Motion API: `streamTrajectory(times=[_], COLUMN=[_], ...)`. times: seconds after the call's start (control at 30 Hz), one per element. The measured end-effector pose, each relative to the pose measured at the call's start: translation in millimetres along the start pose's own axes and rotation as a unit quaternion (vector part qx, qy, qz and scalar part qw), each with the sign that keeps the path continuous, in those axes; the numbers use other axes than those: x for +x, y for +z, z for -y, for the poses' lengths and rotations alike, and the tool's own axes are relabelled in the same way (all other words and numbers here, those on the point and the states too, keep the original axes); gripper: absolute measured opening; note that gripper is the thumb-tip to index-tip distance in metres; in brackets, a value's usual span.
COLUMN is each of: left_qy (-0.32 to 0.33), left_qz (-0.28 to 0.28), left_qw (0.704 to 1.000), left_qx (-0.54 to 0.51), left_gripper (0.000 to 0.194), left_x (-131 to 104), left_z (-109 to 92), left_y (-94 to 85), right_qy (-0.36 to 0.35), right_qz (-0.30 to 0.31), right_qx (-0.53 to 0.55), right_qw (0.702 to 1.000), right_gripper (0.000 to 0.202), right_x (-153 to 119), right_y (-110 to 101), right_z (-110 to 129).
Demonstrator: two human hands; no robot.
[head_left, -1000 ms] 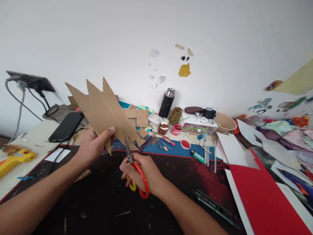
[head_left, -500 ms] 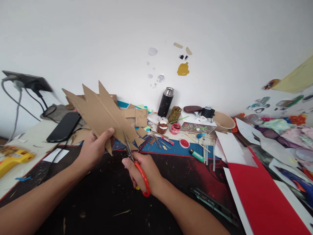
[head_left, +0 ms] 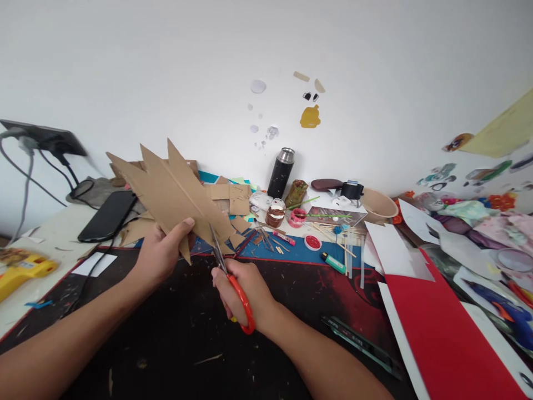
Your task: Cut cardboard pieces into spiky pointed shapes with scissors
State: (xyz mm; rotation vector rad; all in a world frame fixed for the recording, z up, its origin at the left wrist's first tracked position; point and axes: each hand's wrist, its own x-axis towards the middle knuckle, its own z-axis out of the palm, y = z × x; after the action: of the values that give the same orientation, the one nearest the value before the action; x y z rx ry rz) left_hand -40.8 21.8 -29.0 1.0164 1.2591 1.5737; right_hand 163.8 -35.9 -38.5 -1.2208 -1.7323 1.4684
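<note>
My left hand [head_left: 164,253] grips a brown cardboard piece [head_left: 175,194] by its lower edge, thumb on the near face. Several pointed spikes stick out at the cardboard's upper left end. Wrapped round the red handles of a pair of scissors [head_left: 240,300] is my right hand [head_left: 245,289]. The metal blades lie at the lower right part of the cardboard, one of them in front of it. Both hands hold these things up over the dark desk mat [head_left: 179,333]. The fingers behind the cardboard are mostly hidden.
A utility knife [head_left: 360,344] lies on the mat at right, beside red card [head_left: 453,333]. Behind stand a black flask [head_left: 280,173] and paint jars [head_left: 275,214]. At left are a phone [head_left: 107,216] and a yellow glue gun [head_left: 29,269].
The scissors and my right hand have shifted very slightly, while the cardboard stays almost still in my left hand. The whole view has turned a little to the right.
</note>
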Motion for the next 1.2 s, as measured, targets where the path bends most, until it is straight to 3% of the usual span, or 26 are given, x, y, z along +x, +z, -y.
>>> streamTrajectory(times=[0.33, 0.57, 0.9, 1.07, 1.2], left_qy=[-0.017, -0.018, -0.023, -0.030, -0.035], left_qz=[-0.004, -0.009, -0.013, -0.021, -0.023], left_qw=[1.000, 1.000, 1.000, 0.999, 0.999], left_qx=[-0.001, -0.002, -0.009, -0.007, -0.008], left_gripper=[0.034, 0.034, 0.031, 0.034, 0.036], left_x=[-2, -3, -3, -4, -3], left_z=[-5, -8, -8, -11, -12], left_y=[2.1, 5.6, 6.1, 7.5, 6.1], right_qy=[-0.007, -0.036, 0.020, -0.033, -0.026], right_qz=[-0.012, -0.053, 0.015, 0.025, 0.041], right_qx=[-0.018, -0.060, 0.027, 0.040, 0.061], right_qw=[1.000, 0.996, 0.999, 0.998, 0.997], right_gripper=[0.032, 0.038, 0.026, 0.033, 0.041], right_x=[-2, -2, -1, 0, 1], right_y=[2, 5, 0, -3, -3], right_z=[4, 3, 1, 0, -1])
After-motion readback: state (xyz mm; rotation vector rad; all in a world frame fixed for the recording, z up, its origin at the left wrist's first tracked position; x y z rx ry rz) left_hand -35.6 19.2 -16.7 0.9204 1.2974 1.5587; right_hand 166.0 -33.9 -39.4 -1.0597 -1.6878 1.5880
